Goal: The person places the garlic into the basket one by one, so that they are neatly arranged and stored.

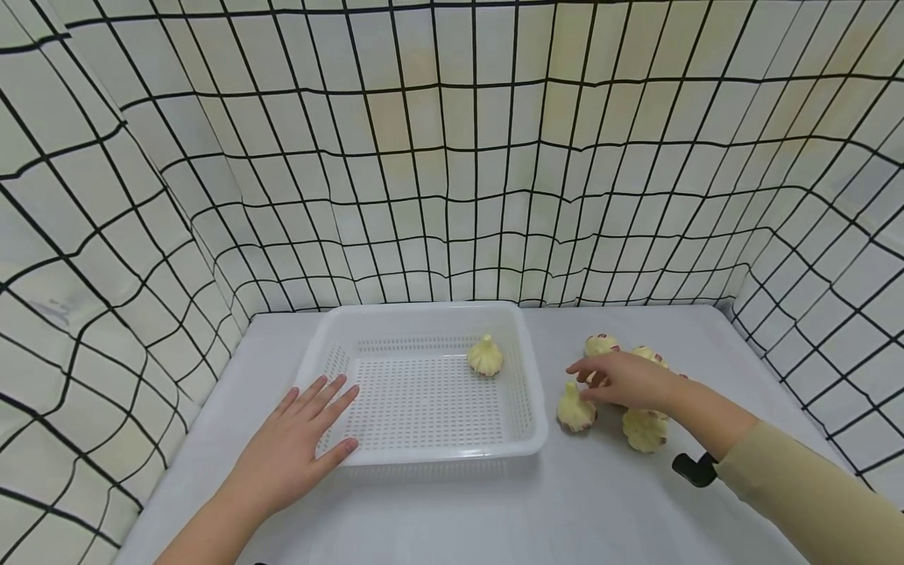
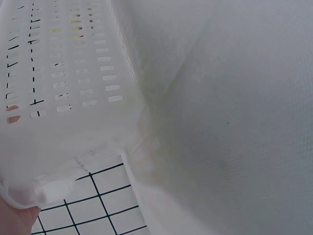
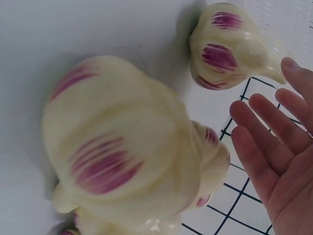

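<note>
Head view: the left hand [image 1: 297, 439], fingers spread, is at the basket's [image 1: 438, 454] left; right of it, the right hand [image 1: 632, 379], fingers parted, could bump garlic [image 1: 575, 410] rolling.

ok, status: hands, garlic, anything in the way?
Left hand: fingers extended, at near-left corner of white basket. Right hand: nothing gripped, at loose garlic bulbs. One bulb in basket. Nothing obvious in the way.
</note>
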{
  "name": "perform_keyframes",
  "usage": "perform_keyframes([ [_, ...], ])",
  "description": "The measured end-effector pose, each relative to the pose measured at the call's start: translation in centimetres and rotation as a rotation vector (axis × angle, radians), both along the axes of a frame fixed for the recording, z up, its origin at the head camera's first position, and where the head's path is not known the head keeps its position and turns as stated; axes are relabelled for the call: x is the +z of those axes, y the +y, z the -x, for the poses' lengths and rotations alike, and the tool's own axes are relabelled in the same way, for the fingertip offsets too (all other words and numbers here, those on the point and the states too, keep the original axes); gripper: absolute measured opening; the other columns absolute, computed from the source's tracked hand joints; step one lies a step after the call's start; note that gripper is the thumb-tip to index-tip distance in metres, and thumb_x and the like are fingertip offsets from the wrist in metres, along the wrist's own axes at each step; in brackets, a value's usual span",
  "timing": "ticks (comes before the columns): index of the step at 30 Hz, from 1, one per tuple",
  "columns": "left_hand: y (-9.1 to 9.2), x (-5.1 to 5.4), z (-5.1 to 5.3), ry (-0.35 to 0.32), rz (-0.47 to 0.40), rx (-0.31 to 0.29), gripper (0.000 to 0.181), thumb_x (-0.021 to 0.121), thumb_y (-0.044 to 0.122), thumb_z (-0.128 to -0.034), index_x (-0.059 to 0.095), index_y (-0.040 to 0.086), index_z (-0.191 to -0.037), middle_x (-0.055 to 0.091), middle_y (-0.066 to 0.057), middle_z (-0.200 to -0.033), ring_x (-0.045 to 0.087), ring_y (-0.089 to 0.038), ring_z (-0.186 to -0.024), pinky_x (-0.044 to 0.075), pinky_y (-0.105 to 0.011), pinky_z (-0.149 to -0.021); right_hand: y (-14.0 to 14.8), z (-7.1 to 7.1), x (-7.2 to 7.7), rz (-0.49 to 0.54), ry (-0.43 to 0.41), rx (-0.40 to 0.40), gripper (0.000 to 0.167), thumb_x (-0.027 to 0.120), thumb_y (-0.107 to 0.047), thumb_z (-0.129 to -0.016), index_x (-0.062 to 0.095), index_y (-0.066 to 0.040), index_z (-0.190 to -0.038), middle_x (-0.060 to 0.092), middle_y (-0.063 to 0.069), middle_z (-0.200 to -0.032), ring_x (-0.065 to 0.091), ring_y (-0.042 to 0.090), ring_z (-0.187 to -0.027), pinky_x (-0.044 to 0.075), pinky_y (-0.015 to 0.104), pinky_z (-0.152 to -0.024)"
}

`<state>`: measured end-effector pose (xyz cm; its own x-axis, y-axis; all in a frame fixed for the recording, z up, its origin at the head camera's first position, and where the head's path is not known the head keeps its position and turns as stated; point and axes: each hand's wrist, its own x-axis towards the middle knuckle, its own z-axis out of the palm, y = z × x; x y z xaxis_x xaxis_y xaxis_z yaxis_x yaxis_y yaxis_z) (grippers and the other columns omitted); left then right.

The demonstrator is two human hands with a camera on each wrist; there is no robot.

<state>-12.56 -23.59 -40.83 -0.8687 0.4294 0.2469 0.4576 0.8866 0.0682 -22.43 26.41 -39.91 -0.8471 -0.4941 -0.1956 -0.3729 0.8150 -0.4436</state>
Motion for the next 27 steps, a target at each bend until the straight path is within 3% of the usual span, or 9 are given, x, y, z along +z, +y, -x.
perform_keyframes([
  [7, -0.1, -0.2, 0.1, -0.019, 0.013, 0.017, 0.07, 0.058, 0.055, -0.0947, 0.04, 0.021, -0.153, 0.034, -0.006, -0.159, 0.028, -0.034, -0.146, 0.021, -0.054, -0.118, -1.0, 0.3, 0.3, -0.013, 0.062, 0.074, 0.034, 0.069, -0.032, -0.094, 0.07, -0.014, -0.123, 0.068, -0.009, -0.106, 0.061, 0.008, -0.09, 0.054, 0.028, -0.075],
  [11, -0.2, -0.3, 0.2, -0.022, 0.014, 0.012, 0.07, 0.058, 0.055, -0.0948, 0.041, 0.021, -0.153, 0.034, -0.006, -0.159, 0.028, -0.034, -0.146, 0.02, -0.055, -0.118, -1.5, 0.4, 0.6, -0.034, 0.079, 0.073, 0.029, 0.069, -0.03, -0.094, 0.072, -0.014, -0.118, 0.066, -0.012, -0.096, 0.058, 0.007, -0.085, 0.052, 0.028, -0.073],
  [16, -0.2, -0.3, 0.2, -0.032, 0.008, 0.012, 0.07, 0.056, 0.055, -0.0956, 0.039, 0.021, -0.154, 0.033, -0.005, -0.16, 0.027, -0.034, -0.147, 0.008, -0.046, -0.123, -1.8, 0.4, 0.8, -0.059, 0.081, 0.075, 0.025, 0.069, -0.028, -0.094, 0.075, -0.013, -0.113, 0.063, -0.014, -0.087, 0.055, 0.007, -0.079, 0.05, 0.026, -0.069],
  [19, -0.2, -0.3, 0.2, -0.033, 0.008, 0.014, 0.07, 0.055, 0.056, -0.0958, 0.038, 0.022, -0.154, 0.033, -0.005, -0.16, 0.026, -0.033, -0.147, 0.008, -0.046, -0.123, -1.8, 0.4, 0.9, -0.064, 0.086, 0.085, 0.024, 0.069, -0.027, -0.094, 0.075, -0.013, -0.113, 0.065, -0.014, -0.088, 0.056, 0.007, -0.081, 0.051, 0.027, -0.07],
  [23, -0.2, -0.3, 0.2, -0.028, 0.01, 0.013, 0.07, 0.055, 0.056, -0.0956, 0.038, 0.022, -0.154, 0.033, -0.005, -0.16, 0.026, -0.033, -0.147, 0.017, -0.052, -0.119, -1.7, 0.3, 1.1, -0.065, 0.091, 0.087, 0.023, 0.069, -0.024, -0.094, 0.075, -0.013, -0.114, 0.068, -0.013, -0.093, 0.058, 0.005, -0.084, 0.053, 0.029, -0.074],
  [27, -0.1, -0.3, 0.2, -0.015, 0.004, 0.008, 0.07, 0.057, 0.055, -0.095, 0.04, 0.021, -0.154, 0.034, -0.006, -0.159, 0.028, -0.034, -0.146, 0.016, -0.052, -0.12, -1.6, 0.3, 1.3, -0.075, 0.098, 0.082, 0.022, 0.069, -0.023, -0.094, 0.076, -0.014, -0.113, 0.07, -0.012, -0.096, 0.06, 0.006, -0.086, 0.054, 0.032, -0.078],
])
